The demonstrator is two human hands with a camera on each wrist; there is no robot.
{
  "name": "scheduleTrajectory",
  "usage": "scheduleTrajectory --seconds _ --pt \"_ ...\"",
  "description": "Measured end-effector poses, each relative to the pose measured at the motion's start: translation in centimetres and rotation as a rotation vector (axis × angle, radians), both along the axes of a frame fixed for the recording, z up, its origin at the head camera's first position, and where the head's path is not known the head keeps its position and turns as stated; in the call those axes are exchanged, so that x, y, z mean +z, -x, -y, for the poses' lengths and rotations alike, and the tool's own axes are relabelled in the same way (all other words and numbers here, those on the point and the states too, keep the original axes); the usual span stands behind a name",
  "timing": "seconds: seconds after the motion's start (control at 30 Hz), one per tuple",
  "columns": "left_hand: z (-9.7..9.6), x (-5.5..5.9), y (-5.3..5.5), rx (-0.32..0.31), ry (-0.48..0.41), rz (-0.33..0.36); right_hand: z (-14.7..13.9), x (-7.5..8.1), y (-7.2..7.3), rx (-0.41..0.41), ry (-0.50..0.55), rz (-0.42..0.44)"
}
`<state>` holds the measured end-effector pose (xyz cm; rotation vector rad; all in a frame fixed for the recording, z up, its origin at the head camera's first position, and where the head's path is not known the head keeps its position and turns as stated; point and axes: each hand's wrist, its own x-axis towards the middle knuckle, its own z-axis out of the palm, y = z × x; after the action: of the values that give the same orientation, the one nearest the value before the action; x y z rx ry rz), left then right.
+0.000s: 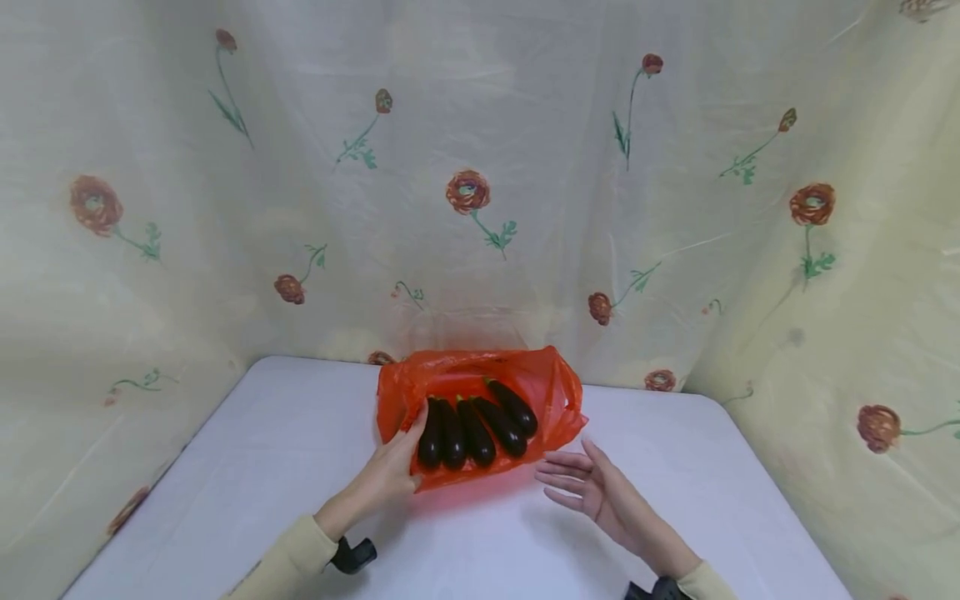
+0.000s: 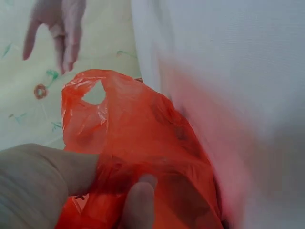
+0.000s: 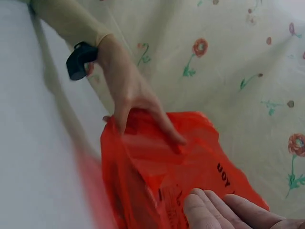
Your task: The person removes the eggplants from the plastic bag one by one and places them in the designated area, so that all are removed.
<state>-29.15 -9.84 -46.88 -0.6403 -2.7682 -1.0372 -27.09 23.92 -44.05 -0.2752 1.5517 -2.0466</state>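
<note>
A red plastic bag [image 1: 558, 383] is at the far middle of the table, with several dark, glossy eggplants [image 1: 475, 432] side by side against its red plastic. My left hand [image 1: 390, 468] grips the bag's left edge, beside the leftmost eggplant. In the left wrist view, its thumb and a finger pinch the bag [image 2: 138, 124], whose handle hole shows. Just off the bag's near right corner, my right hand [image 1: 592, 492] has its fingers extended and holds nothing. The right wrist view shows dark print on the bag [image 3: 190, 162]; the eggplants are hidden there.
The white table [image 1: 300, 425] has rounded far corners. Behind it and along both sides hangs a pale sheet [image 1: 540, 233] printed with red flowers. A dark strapped device [image 1: 352, 556] is on my left wrist, below a cream sleeve [image 1: 292, 558].
</note>
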Motion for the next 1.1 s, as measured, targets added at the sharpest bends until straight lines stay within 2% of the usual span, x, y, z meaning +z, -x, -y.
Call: scheduleTrajectory --seconds 0.17,0.27,0.37,0.67,0.87,1.1 --pt "0.2 0.0 -0.3 -0.012 0.013 0.017 1.2 1.2 0.5 0.068 0.184 0.102" --pt "0.4 -0.1 -0.4 -0.03 0.01 0.02 1.5 1.9 0.9 0.053 0.239 0.145" --pt "0.7 0.0 -0.5 -0.054 0.019 0.029 1.5 2.7 1.1 0.043 0.272 0.152" --pt "1.3 0.6 -0.7 -0.107 0.029 0.122 1.7 6.0 1.7 -0.044 0.294 0.086" --pt "1.4 0.8 -0.7 -0.094 0.032 0.08 2.1 7.3 2.1 -0.079 0.276 0.063" --pt "1.3 1.3 -1.0 -0.035 -0.014 0.055 2.9 7.4 3.0 -0.116 0.24 0.074"
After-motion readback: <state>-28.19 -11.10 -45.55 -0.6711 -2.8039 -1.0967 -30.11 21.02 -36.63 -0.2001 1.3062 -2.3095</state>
